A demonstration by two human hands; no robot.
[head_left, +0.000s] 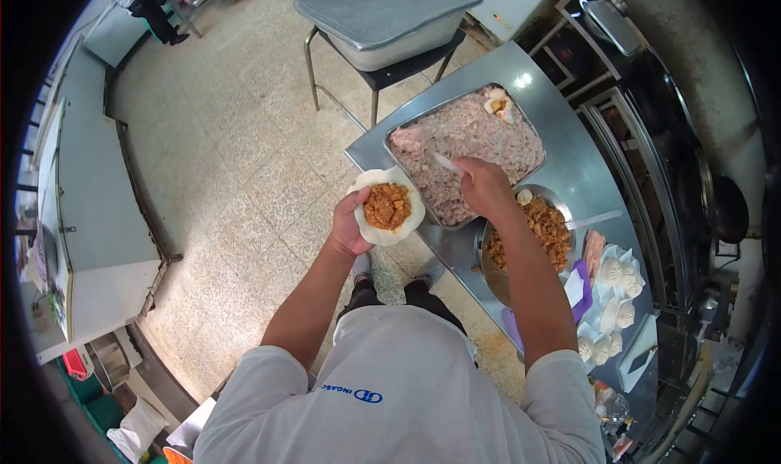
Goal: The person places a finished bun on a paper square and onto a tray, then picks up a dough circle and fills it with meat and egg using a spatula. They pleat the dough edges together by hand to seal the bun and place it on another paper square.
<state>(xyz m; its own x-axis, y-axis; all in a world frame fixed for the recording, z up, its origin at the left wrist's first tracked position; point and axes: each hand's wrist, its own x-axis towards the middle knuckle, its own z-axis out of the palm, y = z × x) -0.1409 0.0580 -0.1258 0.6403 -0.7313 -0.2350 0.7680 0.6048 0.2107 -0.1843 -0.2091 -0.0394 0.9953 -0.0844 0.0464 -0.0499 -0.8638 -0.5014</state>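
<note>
My left hand [351,226] cups a round dough wrapper [414,214] from its left edge and below, thumb on top. A mound of orange-brown chopped filling [386,207] sits in the wrapper's middle. My right hand [486,189] is closed on a pale flat utensil [445,162], a spoon or spatula, whose tip touches the pink minced meat [464,139]. That meat fills a rectangular metal tray [543,151]. Under my right forearm, a round metal bowl [491,278] of the orange-brown filling is partly hidden, with another utensil [594,219] resting across its rim.
Pleated buns [625,277] lie in several places on a white sheet at the right of the metal table [590,159], beside a purple-edged item [580,295]. A lidded tub [389,13] stands on a chair ahead. Another person [149,8] is at the far left.
</note>
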